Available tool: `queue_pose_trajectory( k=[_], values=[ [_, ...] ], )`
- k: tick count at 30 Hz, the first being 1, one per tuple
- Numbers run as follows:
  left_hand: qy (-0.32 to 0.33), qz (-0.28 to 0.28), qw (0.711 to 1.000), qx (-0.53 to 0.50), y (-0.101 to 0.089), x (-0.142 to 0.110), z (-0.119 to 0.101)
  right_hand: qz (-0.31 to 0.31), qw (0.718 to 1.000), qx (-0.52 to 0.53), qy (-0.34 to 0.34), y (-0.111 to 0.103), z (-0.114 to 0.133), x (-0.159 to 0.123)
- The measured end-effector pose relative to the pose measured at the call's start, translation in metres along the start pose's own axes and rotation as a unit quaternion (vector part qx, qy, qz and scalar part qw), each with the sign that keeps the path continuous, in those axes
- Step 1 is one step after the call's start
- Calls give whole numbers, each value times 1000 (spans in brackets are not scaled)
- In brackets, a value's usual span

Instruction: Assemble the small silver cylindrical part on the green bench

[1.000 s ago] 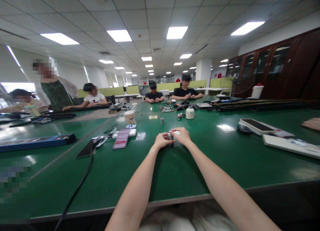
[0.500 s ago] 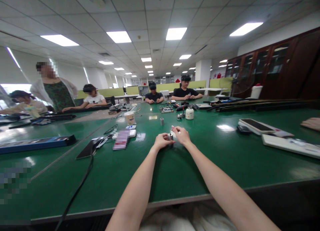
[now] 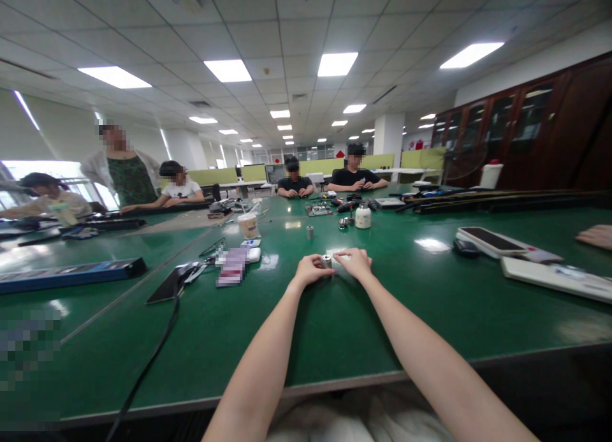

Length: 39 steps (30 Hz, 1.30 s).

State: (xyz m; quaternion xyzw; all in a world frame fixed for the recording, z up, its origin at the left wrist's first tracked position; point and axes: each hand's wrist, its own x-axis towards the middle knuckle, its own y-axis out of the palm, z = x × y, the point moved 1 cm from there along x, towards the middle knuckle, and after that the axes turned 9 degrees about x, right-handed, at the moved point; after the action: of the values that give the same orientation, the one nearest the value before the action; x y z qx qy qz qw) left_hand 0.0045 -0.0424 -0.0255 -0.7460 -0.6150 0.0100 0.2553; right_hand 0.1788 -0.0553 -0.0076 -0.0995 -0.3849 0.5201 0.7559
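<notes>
My left hand (image 3: 312,270) wraps its thumb and fingers around a small silver metal cylinder (image 3: 326,262), upright on the green table. Close on its right is my right hand (image 3: 354,263), fingers bent and tips drawn together near the cylinder's side. Whatever those fingertips may hold is too small to make out. A similar metal cylinder (image 3: 310,233) stands farther back. Beyond my right hand is a white bottle (image 3: 363,217), with small shiny metal parts (image 3: 343,224) beside it.
On the left lie a pink-and-white packet (image 3: 233,266), a black cable (image 3: 165,330) and a paper cup (image 3: 248,226). At right are a white device with a dark panel (image 3: 495,241) and a white slab (image 3: 557,277). Another person's hand (image 3: 595,236) rests at the right edge.
My right hand has shifted slightly right, its raised fingers now lowered beside the cylinder. My left hand keeps its hold. The standing person at left has moved right.
</notes>
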Motion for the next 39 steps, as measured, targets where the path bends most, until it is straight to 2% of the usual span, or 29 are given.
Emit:
queue_pose_trajectory(
  k=[4, 8, 11, 14, 17, 20, 27, 32, 35, 39],
  values=[
    [2, 8, 1000, -11, 0, 0, 1, 35, 998, -54, 8, 7, -13, -3],
    [7, 9, 1000, -5, 0, -1, 0, 42, 998, -37, 24, 7, -12, -1],
    [3, 11, 1000, -4, -1, -1, -1, 50, 996, 75, 17, 4, -5, 3],
    [3, 14, 1000, -8, -1, -2, -2, 74, 972, 220, -41, 5, 7, 5],
    [4, 19, 1000, -20, -1, -1, -3, 101, 955, 264, -86, 8, 17, 3],
    [4, 24, 999, -29, -1, -1, -1, 125, 951, 265, -98, 11, 21, 1],
    [10, 25, 999, -17, -1, -1, -1, 112, 963, 224, -96, 12, 23, 0],
    [10, 10, 1000, -4, -1, -2, -3, 70, 981, 166, -67, 13, 24, -4],
    [8, 8, 1000, -2, 0, -2, -2, 51, 984, 165, -50, 14, 22, -5],
    [1, 4, 1000, -7, 1, -2, -2, 86, 978, 178, -75, 14, 23, -4]
  ],
)
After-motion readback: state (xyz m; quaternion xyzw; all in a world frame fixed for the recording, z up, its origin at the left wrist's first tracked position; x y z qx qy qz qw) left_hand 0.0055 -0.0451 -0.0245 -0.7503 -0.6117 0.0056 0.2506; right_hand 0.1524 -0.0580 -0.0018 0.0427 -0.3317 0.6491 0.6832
